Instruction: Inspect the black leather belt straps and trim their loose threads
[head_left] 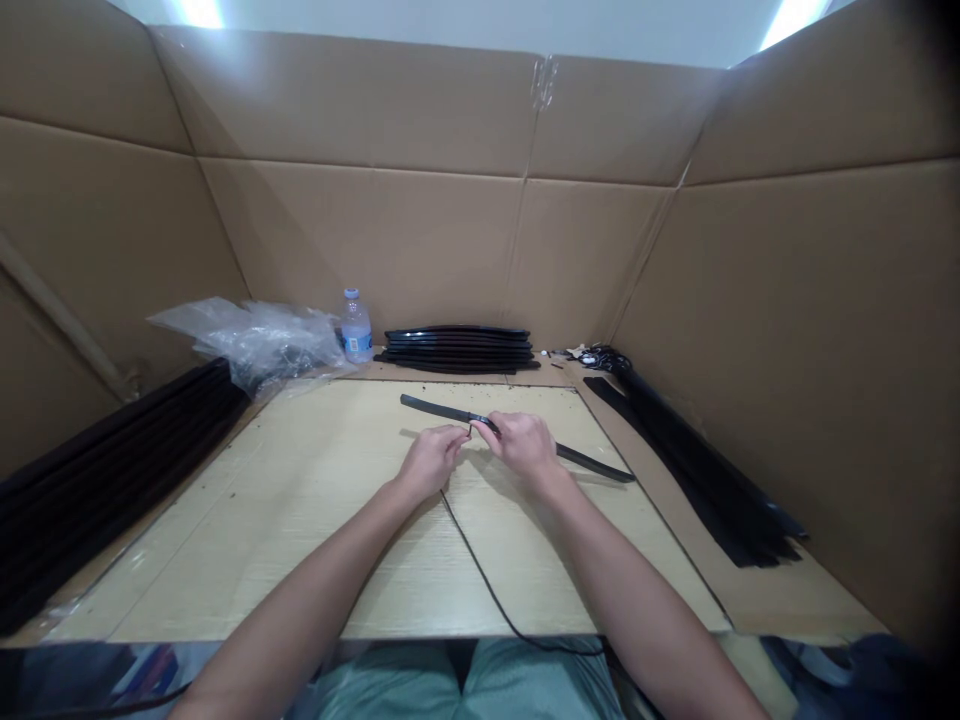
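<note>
A long black curved strip lies across the middle of the light wooden board, running from upper left to lower right. My right hand is closed around the strip near its middle. My left hand pinches the end of a thin black cord right beside the strip. The cord trails from my fingers back toward me and drops over the board's near edge.
A stack of black strips lies at the back by a small water bottle and crumpled clear plastic. Long black strips are piled at the left and right. Cardboard walls enclose the bench.
</note>
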